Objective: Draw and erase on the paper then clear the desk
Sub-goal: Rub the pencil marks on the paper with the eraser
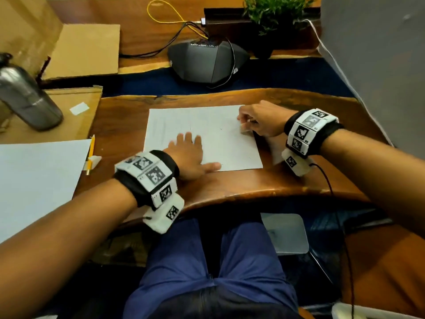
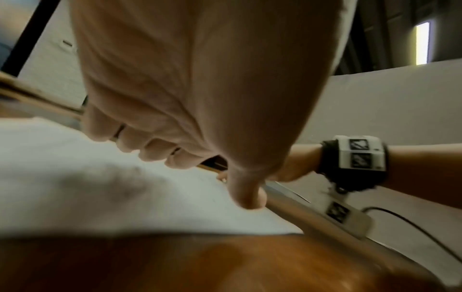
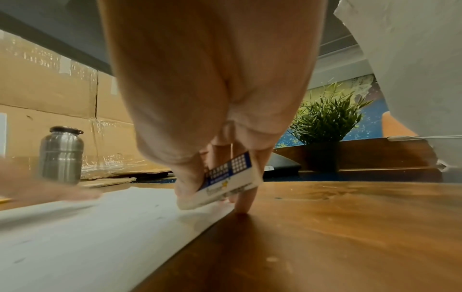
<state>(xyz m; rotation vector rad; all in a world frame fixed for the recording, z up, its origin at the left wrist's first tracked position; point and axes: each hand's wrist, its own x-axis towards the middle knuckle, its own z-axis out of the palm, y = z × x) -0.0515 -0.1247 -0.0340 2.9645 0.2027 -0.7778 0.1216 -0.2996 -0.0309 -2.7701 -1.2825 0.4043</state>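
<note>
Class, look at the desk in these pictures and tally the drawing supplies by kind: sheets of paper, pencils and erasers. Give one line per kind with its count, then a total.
Sheets of paper: 2, one under the left hand, one at the left
Pencils: 1, yellow pencil
Erasers: 1, eraser pinched in the right hand
Total: 4

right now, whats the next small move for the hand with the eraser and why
Probably rub the eraser across the faint marks on the paper: the right hand pinches it with its white end on the sheet, and the left hand lies flat, pinning the paper.
</note>
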